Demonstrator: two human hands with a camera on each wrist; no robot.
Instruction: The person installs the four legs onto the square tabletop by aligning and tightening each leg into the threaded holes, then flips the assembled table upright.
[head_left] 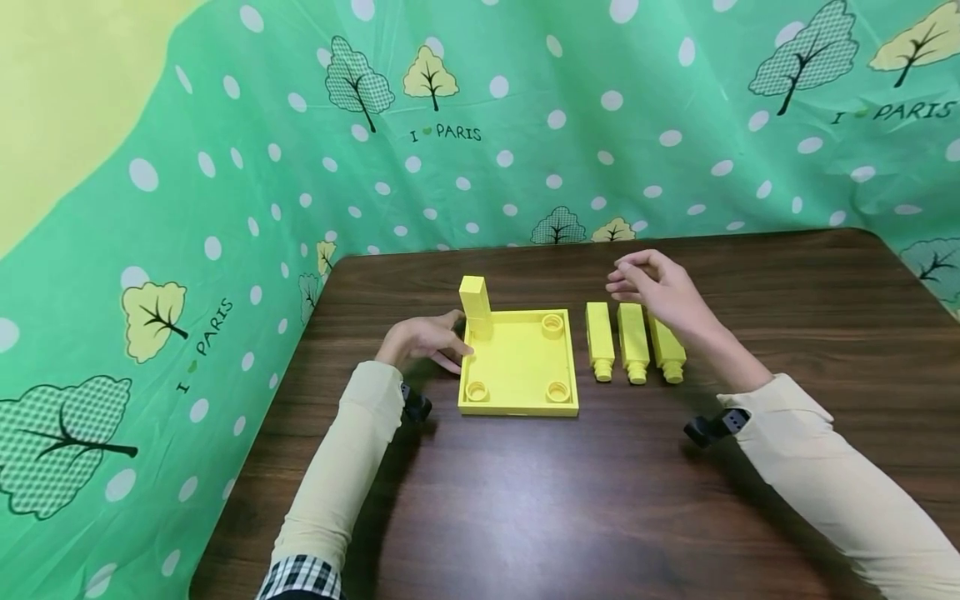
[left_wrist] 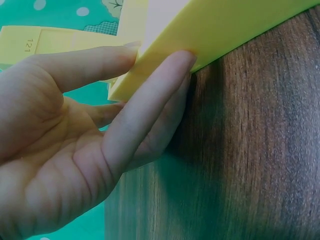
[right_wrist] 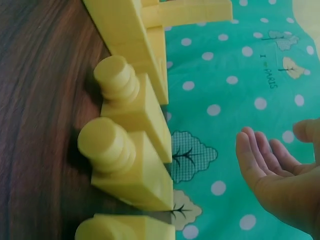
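Note:
A square yellow board (head_left: 517, 362) with raised rims lies on the table, with round threaded sockets in three corners. An upright square leg (head_left: 475, 304) stands in its far left corner. My left hand (head_left: 427, 340) holds the board's left edge, a digit over the rim and others along the outer wall (left_wrist: 225, 35). My right hand (head_left: 663, 292) hovers over the far ends of three loose yellow legs, fingers loosely bent and nothing held. These legs, the left (head_left: 599, 337), middle (head_left: 633, 340) and right (head_left: 666, 346), lie side by side, threaded ends toward me; the hand partly covers the right one.
The dark wooden table (head_left: 517, 500) has its far edge against a green dotted cloth (head_left: 525, 150) that also hangs along the left side. A small black device sits on each wrist.

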